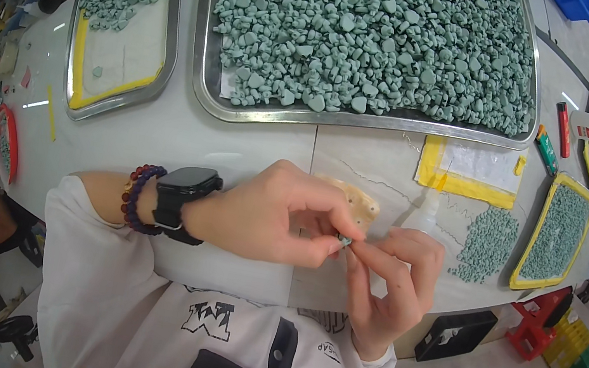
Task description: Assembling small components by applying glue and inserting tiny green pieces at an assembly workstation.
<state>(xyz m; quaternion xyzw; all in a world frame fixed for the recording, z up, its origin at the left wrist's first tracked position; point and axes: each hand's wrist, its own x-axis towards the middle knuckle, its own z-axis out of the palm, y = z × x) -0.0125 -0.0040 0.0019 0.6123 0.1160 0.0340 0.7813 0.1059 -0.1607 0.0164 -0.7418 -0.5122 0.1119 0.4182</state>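
Note:
My left hand (281,213) pinches a small green plastic piece (345,241) between thumb and forefinger above the near part of the table. The thumb and forefinger of my right hand (398,277) close together against the same spot. Whether they grip the piece itself or something tiny on it, I cannot make out. Just behind the fingers lies a tan block with small holes (363,206), partly covered by my left hand. Beyond my right hand is a translucent squeeze bottle (425,213) with a yellow tip.
A large metal tray (306,117) heaped with green pieces fills the far side. Another metal tray (164,74) stands at the left. On the right are a loose pile of tiny green pieces (487,245), a yellow-edged tray (513,284), a red marker (563,129) and a green tube (547,150).

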